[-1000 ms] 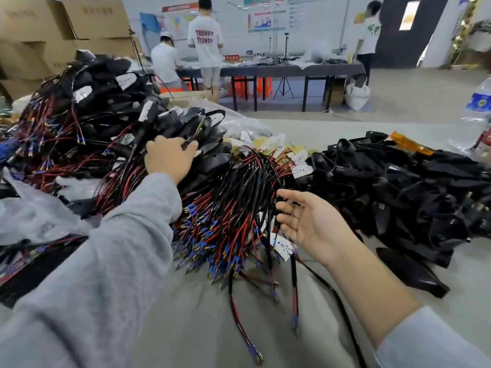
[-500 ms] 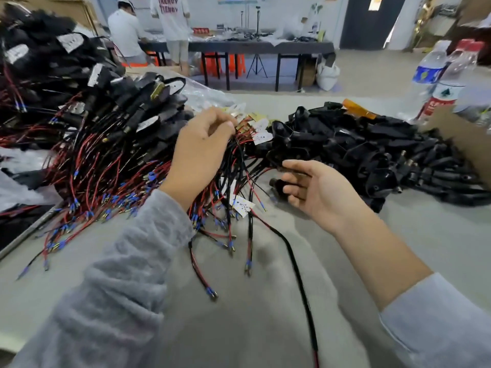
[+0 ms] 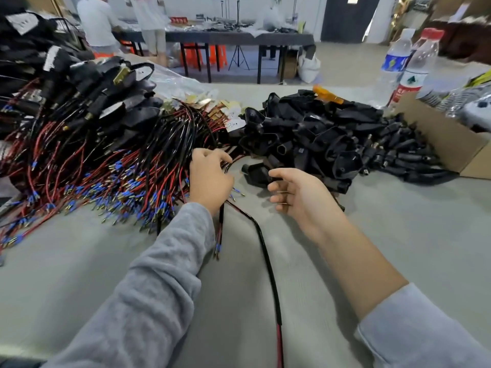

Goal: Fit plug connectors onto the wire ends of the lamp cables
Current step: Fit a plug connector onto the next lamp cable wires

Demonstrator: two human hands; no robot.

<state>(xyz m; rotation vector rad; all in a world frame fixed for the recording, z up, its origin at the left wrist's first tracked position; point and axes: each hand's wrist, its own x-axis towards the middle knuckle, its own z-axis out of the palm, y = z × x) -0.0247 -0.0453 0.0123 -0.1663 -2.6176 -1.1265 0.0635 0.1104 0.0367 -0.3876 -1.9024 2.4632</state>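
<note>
- The left hand (image 3: 210, 179) lay at the right edge of the cable pile (image 3: 111, 168), fingers curled round a few red and black cables (image 3: 221, 227) whose ends hung out below the wrist, tipped with blue sleeves (image 3: 218, 247).
- The right hand (image 3: 297, 195) was just beside it, palm turned inward, fingers loosely curled; the fingertips were touching a black connector (image 3: 256, 172) at the near edge of the connector heap (image 3: 332, 136), but whether they gripped it could not be told.
- One long black cable (image 3: 268, 264) ran from between the hands across the table (image 3: 398, 235) toward the near edge, its red and black wires showing at the bottom.
- The cable pile spread over the left of the table, with black lamp bodies (image 3: 106, 83) stacked behind it.
- The connector heap sat to the right, well back from the near edge, touching an open cardboard box (image 3: 451, 144).
- Two water bottles (image 3: 409, 62) stood behind the box.
- Both forearms wore grey sleeves (image 3: 148, 288); the right one was pushed up.
- In the background, two people (image 3: 119, 19) stood at a dark table (image 3: 239, 38).
</note>
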